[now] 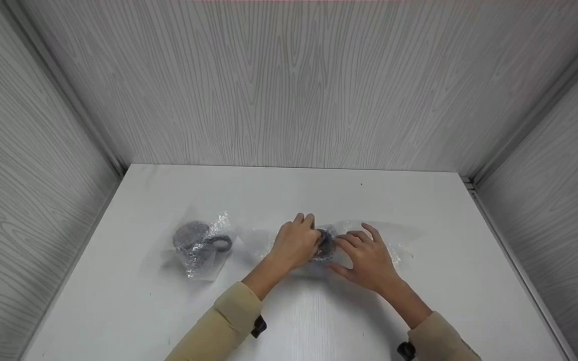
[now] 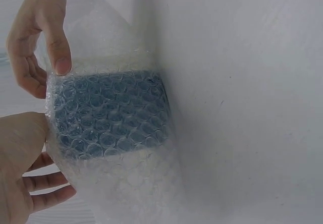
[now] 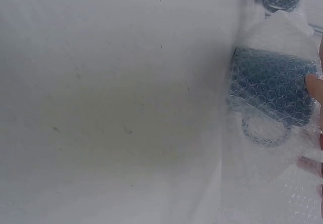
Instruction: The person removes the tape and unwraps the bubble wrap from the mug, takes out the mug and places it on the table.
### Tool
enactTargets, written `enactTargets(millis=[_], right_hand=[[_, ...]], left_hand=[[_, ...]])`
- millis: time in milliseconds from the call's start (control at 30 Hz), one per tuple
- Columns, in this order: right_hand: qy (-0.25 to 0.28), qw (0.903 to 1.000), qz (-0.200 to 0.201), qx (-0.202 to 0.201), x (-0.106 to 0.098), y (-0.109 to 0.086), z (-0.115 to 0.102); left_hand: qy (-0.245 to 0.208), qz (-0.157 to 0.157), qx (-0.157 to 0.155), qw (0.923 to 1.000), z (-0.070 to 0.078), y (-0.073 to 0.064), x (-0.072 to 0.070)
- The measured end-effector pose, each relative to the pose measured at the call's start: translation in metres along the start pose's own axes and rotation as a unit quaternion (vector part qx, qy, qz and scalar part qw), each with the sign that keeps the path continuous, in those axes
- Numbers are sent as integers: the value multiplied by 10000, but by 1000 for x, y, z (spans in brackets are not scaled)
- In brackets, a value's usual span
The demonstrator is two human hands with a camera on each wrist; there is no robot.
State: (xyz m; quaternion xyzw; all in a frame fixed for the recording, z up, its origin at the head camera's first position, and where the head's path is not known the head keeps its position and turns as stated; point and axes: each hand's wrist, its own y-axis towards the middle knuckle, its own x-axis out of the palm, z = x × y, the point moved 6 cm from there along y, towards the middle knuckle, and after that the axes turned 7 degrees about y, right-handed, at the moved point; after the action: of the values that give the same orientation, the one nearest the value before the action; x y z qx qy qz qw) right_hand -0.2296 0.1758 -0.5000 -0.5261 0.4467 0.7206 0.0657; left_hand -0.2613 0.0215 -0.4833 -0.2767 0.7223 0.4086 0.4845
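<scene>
A dark blue mug (image 3: 272, 85) stands on the table with bubble wrap (image 2: 131, 188) around it. Its handle (image 3: 267, 138) shows through the plastic in the right wrist view. My left hand (image 1: 296, 243) grips at the wrapped rim, fingertips bent into the mouth; those tips are partly hidden. On the other side, my right hand (image 1: 367, 258) holds the mug lightly, thumb on its front and fingers by the handle side, one finger raised. Loose wrap spreads to both sides of the mug.
A second dark bubble-wrapped bundle (image 1: 196, 243) with a ring-shaped handle lies on the white table (image 1: 419, 311) to the left. Wood-patterned panels (image 1: 289, 85) stand at the back and on both sides.
</scene>
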Motion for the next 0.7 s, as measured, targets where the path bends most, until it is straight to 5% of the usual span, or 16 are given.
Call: enactTargets(millis=[700], right_hand=[[161,9998,-96,51,-1,1,2]], left_hand=[[19,192,72,9998,-4,-6,-5]])
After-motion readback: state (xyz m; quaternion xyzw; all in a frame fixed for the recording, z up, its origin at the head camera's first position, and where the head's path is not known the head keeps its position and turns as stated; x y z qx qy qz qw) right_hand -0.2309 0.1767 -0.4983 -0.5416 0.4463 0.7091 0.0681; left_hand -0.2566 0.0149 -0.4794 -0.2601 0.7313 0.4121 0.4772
